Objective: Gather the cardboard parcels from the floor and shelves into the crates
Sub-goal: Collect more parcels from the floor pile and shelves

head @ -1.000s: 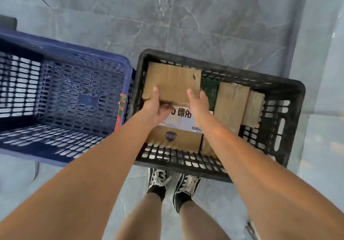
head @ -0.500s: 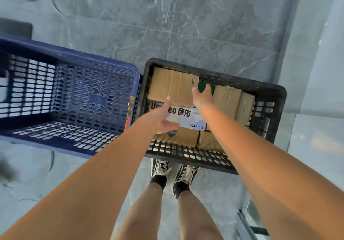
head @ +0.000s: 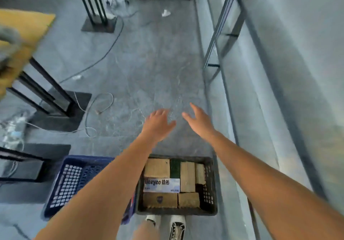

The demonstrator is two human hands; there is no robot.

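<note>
Both hands, left hand (head: 158,125) & right hand (head: 200,121), now lifted clear beyond black crate (head: 211,187), fingers spread, empty; cardboard parcels (head: 157,168) left packed inside it, blue crate (head: 68,182) beside, so next pickup presumably follows.

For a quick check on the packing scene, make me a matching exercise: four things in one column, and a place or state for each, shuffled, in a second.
Things:
1. black crate
2. blue crate
3. left hand
4. white-label box

Place or state:
A. open, holds nothing
B. left of the other crate, no parcels seen inside
C. holds cardboard parcels
D. lies on parcels in the black crate

Pairs: 1-C, 2-B, 3-A, 4-D
</note>
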